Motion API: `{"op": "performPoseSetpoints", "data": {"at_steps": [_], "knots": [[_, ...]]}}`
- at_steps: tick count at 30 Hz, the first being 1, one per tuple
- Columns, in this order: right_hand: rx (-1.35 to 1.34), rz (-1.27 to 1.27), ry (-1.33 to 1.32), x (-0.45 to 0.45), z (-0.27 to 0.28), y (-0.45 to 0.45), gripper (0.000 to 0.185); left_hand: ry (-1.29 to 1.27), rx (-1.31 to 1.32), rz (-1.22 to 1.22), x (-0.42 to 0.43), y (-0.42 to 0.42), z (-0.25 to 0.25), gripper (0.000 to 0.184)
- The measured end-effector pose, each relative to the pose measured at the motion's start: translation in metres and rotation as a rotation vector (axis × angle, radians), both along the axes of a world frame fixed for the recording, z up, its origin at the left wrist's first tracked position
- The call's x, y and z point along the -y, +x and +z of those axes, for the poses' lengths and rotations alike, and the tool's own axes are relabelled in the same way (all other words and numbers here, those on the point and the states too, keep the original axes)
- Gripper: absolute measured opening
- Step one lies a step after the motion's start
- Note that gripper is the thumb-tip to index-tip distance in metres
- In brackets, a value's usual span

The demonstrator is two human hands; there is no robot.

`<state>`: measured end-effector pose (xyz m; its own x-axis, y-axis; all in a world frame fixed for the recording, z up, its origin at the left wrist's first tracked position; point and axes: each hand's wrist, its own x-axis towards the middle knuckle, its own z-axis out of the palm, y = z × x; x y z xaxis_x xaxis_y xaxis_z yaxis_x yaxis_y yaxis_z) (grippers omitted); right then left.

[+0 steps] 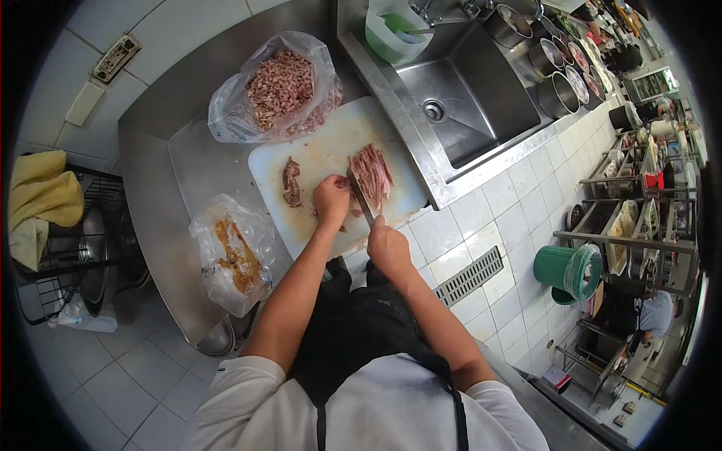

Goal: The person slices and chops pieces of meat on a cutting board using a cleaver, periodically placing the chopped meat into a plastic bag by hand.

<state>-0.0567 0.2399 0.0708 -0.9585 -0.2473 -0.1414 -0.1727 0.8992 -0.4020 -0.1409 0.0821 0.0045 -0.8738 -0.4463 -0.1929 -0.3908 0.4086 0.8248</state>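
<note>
Right hand (389, 246) closed tight around the handle of a long, steel-bladed knife (363, 200); handle mostly hidden in the fist. Blade points up and away, along the left edge of a bundle of reddish-brown, long-cut meat strips (371, 174). Strips lie side by side on the right part of a white, stained, rectangular plastic cutting board (267, 161). Left hand (331, 200) on the board, left of the blade, fingers curled in, fingertips close to the knife; can't tell if they pinch a piece of meat. A dark brown, elongated meat chunk (292, 183) lies alone on the board's left side, apart from both hands. Small scraps lie near the left hand and blade.

Beyond the board's far left corner: clear plastic bag (226, 120), open, full of pinkish-brown diced meat (280, 86). Nearer, left of the board: second clear, crumpled plastic bag (207, 225) with orange-brown contents (237, 259), kind unclear. Both bags sit on a grey stainless-steel counter (188, 154). Right of the board: stainless-steel sink (481, 90), with a translucent, green-tinted plastic container (391, 37) at its far left corner. Green plastic bin (553, 270) on the white-tiled floor, far right; another person (654, 314) works area beyond, partly visible.
</note>
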Motion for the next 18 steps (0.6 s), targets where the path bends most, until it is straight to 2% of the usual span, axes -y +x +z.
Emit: {"op": "performPoseSetpoints", "data": {"at_steps": [13,18], "knots": [[-0.051,0.009,-0.144,0.018,-0.033,-0.049,0.014,-0.129,-0.03,-0.109,0.004,-0.005,-0.006,0.014],[0.027,-0.033,-0.086,-0.001,-0.022,-0.012,0.011,-0.092,-0.054,-0.014,-0.003,-0.002,-0.005,0.015]]}}
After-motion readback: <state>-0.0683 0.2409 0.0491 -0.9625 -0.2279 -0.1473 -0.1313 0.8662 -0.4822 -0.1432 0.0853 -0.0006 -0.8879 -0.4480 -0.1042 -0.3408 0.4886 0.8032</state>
